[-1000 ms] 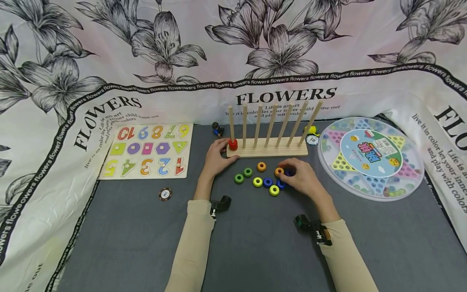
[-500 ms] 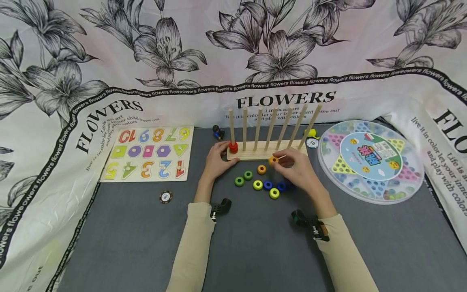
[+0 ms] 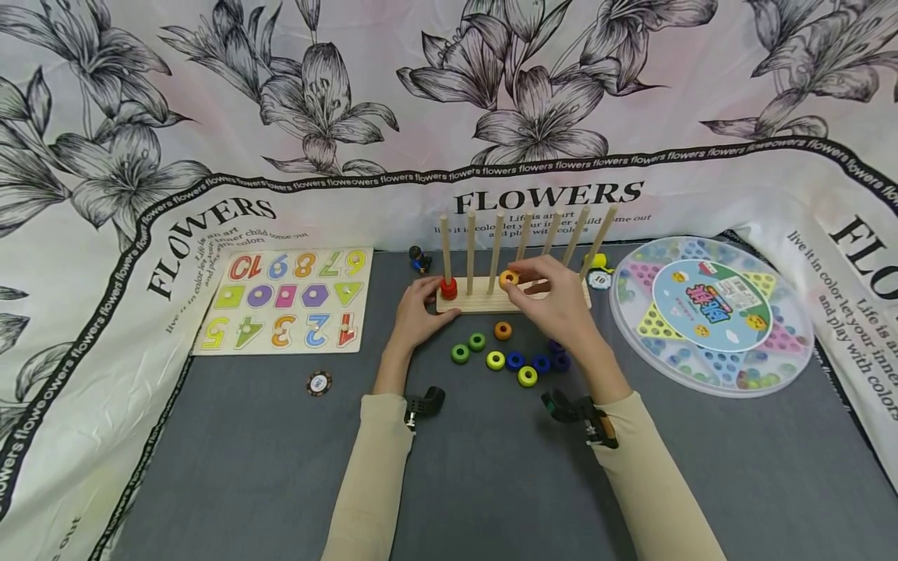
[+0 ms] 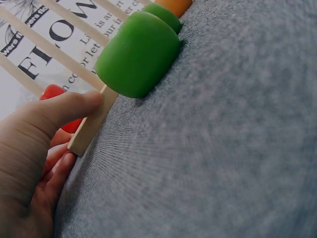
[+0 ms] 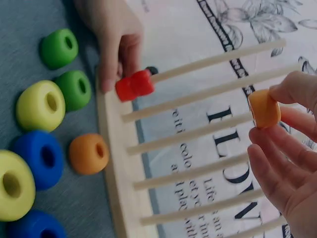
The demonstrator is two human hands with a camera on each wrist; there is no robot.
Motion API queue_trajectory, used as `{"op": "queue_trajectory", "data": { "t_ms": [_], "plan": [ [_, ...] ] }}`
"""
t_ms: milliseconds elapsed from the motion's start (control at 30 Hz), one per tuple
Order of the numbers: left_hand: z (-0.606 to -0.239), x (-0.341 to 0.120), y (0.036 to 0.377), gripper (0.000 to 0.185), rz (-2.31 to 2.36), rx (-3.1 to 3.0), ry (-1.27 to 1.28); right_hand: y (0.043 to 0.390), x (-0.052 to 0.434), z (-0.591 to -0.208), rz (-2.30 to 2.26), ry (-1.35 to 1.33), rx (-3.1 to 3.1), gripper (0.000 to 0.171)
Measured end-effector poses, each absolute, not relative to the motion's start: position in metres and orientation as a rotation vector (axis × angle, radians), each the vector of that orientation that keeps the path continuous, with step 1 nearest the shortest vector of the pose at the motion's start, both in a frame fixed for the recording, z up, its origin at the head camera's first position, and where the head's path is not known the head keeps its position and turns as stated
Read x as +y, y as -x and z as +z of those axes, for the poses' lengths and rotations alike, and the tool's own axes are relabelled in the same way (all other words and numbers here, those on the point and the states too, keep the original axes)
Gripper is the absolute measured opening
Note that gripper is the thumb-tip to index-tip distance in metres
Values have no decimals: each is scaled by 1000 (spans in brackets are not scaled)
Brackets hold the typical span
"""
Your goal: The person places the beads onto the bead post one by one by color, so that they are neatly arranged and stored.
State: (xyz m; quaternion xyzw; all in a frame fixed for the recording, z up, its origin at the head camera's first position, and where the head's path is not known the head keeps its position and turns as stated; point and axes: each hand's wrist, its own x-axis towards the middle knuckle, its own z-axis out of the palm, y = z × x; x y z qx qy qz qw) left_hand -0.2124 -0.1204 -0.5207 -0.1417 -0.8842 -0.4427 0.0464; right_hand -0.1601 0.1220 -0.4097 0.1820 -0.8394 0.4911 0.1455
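Moved right hand (image 3: 557,300) leftward and farther forward since the frame half a second earlier, bringing the orange bead (image 5: 265,109) from the near edge of the rack in head view to over the wooden base (image 3: 484,301). Judged bead hole against peg as the deciding relation. Noted hole axis roughly in line with the long, upright pegs in right wrist view. Placed bead at right fingertips, just right of the third peg (image 3: 495,253) from the left in head view; saw that peg's tip bare, but could not tell depth between the two. Found right thumb and fingers clamped on the bead. Rated right hand nearer to the middle pegs, left hand (image 3: 416,313) nearest to the red beads (image 3: 449,289) on the leftmost peg. Kept left thumb and fingers gripping the base's left end, much as earlier. Exposed more of the blue beads (image 5: 32,158) by the right hand's shift. Saw loose orange bead (image 5: 85,157) and green beads (image 3: 468,347) unmoved before the base.
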Motion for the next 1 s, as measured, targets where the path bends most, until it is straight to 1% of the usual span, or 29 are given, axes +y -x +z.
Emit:
{"op": "queue_trajectory", "data": {
  "t_ms": [200,533,733,1000],
  "plan": [
    [-521,-121,212,66,-1345,-2687,451,165,112,-395,1384,-538,-2339,21],
    [-522,-120,213,66,-1341,-2668,466,176,93,-367,1409,-565,-2150,23],
    [-522,-122,213,65,-1339,-2674,454,182,78,-349,1372,-563,-2082,22],
    [-521,-121,213,65,-1350,-2679,445,191,66,-339,1223,-501,-2076,19]
  ]
}}
